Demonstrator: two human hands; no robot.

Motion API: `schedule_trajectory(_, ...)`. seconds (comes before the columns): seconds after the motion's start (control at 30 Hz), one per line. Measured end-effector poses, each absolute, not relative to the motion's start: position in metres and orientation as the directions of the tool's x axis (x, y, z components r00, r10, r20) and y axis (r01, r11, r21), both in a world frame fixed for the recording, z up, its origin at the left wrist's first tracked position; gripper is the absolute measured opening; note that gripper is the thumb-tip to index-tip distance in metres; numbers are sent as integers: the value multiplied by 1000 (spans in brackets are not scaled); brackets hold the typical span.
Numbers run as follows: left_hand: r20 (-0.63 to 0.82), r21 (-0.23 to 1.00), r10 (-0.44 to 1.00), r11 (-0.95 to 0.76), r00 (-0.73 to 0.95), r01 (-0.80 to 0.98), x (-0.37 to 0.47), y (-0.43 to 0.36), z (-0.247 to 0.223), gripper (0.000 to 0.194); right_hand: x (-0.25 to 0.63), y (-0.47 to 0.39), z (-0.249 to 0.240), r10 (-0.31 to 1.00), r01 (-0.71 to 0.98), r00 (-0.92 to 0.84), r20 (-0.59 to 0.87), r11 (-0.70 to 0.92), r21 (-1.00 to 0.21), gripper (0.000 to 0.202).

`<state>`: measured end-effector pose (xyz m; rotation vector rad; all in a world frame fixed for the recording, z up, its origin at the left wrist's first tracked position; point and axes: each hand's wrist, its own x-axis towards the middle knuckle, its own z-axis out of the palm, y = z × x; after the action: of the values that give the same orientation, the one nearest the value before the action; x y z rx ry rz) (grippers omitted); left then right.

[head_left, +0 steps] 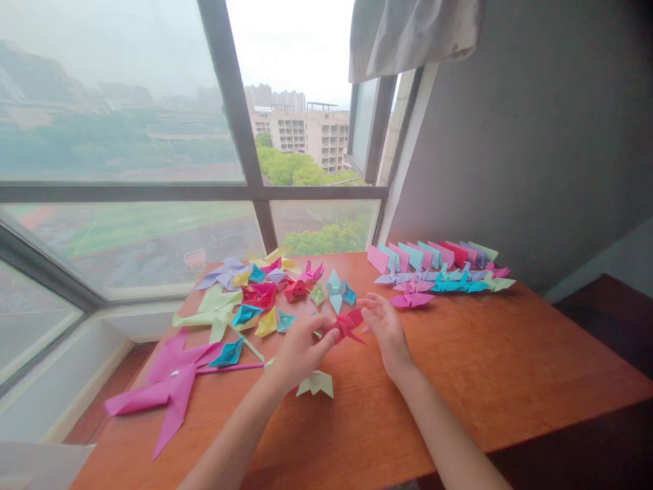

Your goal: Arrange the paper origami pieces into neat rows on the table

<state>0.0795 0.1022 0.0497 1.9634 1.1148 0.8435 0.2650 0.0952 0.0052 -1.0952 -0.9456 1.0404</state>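
A red origami figure (349,325) is pinched between the thumb and fingers of my left hand (307,344), held above the table in front of me. Its exact form is hard to make out. Close by on its right is my right hand (386,332), fingers apart and slightly curled, the tips beside the red paper; I cannot tell whether they touch it. Just beyond my hands lie a light blue folded piece (335,291) and a small blue origami star (349,294). Below my left wrist rests a pale green folded piece (316,384).
A large pink paper pinwheel (176,374) lies at the left of the wooden table (474,381). Behind it are a pale green pinwheel (218,307) and several small origami pieces. On the right, folded cards (415,256) stand in a row behind paper cranes (462,282). Windows border the far side.
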Motion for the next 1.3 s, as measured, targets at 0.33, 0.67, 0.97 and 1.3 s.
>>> schedule_trajectory(0.33,16,979,924,-93,383,183,75,106,50,33,270,97,5,986,-534,125,-106,-24,-845,30)
schedule_trajectory(0.67,-18,998,949,37,314,-54,69,111,49,36,278,105,3,944,-617,285,-168,46,-785,34)
schedule_trajectory(0.97,58,997,969,-67,239,32,72,111,45,33,262,85,6,917,229,163,365,324,-918,22)
schedule_trajectory(1.3,92,974,931,-158,352,162,78,106,43,34,266,87,9,831,561,136,540,385,-733,25)
